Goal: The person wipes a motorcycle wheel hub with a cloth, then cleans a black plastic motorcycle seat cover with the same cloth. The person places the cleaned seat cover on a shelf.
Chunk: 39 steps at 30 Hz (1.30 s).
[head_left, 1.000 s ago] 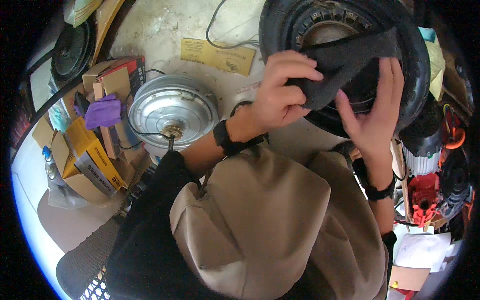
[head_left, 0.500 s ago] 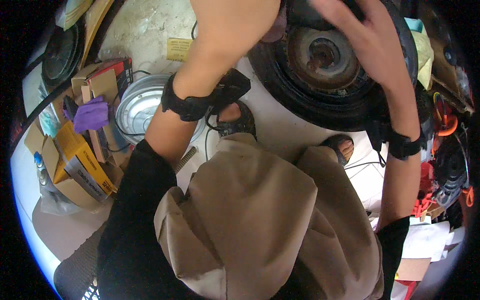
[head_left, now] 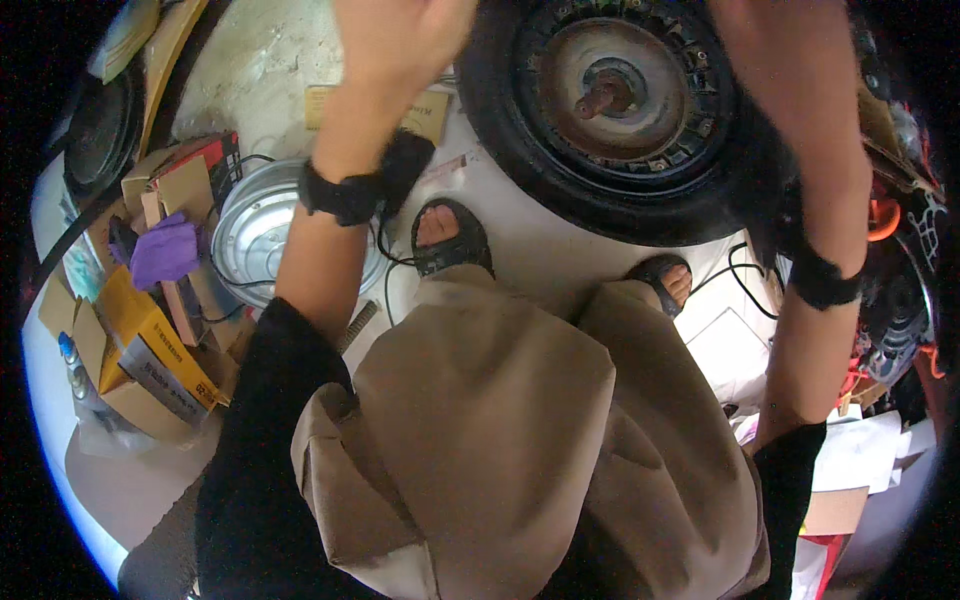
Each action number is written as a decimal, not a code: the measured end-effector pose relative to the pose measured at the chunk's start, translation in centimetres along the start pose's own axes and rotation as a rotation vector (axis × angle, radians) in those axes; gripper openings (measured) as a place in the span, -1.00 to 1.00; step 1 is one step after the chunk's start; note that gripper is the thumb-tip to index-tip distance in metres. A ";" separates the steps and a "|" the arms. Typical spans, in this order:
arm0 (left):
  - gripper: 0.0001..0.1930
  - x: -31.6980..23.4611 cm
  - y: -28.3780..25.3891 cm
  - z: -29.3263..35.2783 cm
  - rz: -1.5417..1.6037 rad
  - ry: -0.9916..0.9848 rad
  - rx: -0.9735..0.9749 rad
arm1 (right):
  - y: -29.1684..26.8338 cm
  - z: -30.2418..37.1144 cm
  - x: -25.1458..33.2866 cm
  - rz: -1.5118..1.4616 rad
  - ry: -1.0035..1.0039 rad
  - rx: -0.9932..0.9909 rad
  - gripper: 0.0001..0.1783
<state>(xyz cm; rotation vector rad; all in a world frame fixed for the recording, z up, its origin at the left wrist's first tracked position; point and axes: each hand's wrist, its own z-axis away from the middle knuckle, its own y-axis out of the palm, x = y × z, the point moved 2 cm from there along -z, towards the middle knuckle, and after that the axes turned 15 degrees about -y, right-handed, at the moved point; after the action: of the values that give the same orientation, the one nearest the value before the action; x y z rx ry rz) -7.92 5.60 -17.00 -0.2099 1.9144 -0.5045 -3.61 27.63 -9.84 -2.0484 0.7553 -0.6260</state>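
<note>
A black tyre (head_left: pixel 560 205) on a wheel lies at the upper right of the floor. Its rusty hub (head_left: pixel 640 130) faces up, with a short axle end (head_left: pixel 597 103) sticking out of the middle. My left hand (head_left: pixel 400 45) is raised left of the tyre, at the top edge of the view, its fingers cut off by that edge. Along the tyre's right side, my right hand (head_left: pixel 785 65) reaches up, smeared by motion, and its fingers are also out of view. Whether either hand holds anything is hidden. Both wrists wear black straps.
A silver metal wheel hub (head_left: pixel 258 225) with a cable sits on the left, beside open cardboard boxes (head_left: pixel 150 365) and a purple cloth (head_left: pixel 165 250). Small cartons (head_left: pixel 425 115) lie left of the tyre. Papers (head_left: pixel 855 450) and tangled parts crowd the right. My sandalled feet stand near the tyre.
My hands have drawn apart: the left moved left and up, the right moved right, off the wheel's hub. More of the hub is uncovered, and the view has shifted slightly.
</note>
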 end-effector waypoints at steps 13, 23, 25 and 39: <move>-0.73 3.7 5.2 7.8 -0.256 -0.173 0.098 | 3.4 3.2 3.1 -0.077 0.172 0.445 -0.81; -0.79 0.7 4.8 5.3 -0.203 -0.227 0.130 | 4.0 3.9 3.5 -0.244 0.295 0.063 -0.86; -0.78 -0.7 4.0 4.8 -0.220 -0.095 -0.008 | 3.5 3.6 3.5 -0.226 0.302 0.004 -0.88; -0.72 0.4 1.9 10.8 0.742 -0.983 0.515 | 5.1 8.2 9.2 -0.466 0.440 -0.001 -0.57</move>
<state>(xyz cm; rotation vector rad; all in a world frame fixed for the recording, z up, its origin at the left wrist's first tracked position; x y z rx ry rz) 1.95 4.47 -21.54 0.5011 0.7584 -0.2742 6.73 23.25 -16.94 -2.1249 0.5103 -1.3708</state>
